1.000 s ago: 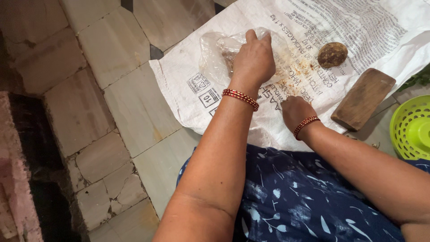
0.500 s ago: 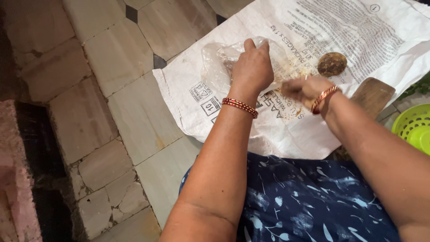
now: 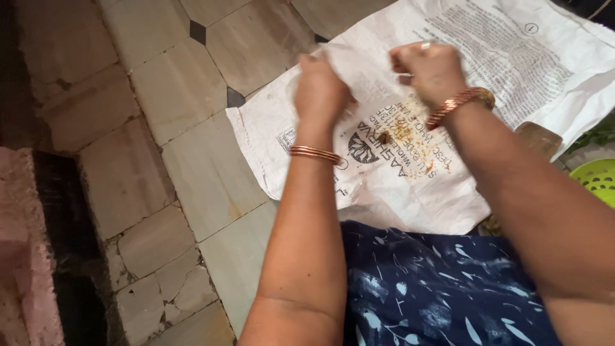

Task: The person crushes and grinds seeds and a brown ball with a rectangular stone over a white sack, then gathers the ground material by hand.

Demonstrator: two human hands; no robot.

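- A sack [image 3: 538, 57] lies spread flat on the tiled floor [image 3: 179, 128], reaching from the middle of the view to the upper right.
- Both hands are raised above the sack's left half: the left hand [image 3: 320, 90] to the left, the right hand [image 3: 432, 67] just right of it and near it.
- A thin bag [image 3: 359, 61] is pinched between the two hands.
- Crumbs [image 3: 400, 131] lie on the sack, below the hands and between the forearms.
- A board [image 3: 538, 138] sits at the sack's right edge, partly hidden behind the right forearm.
- A basket [image 3: 599, 179] stands at the far right, beyond the board.
- The person's lap [image 3: 435, 288] lies below the sack, at the bottom.
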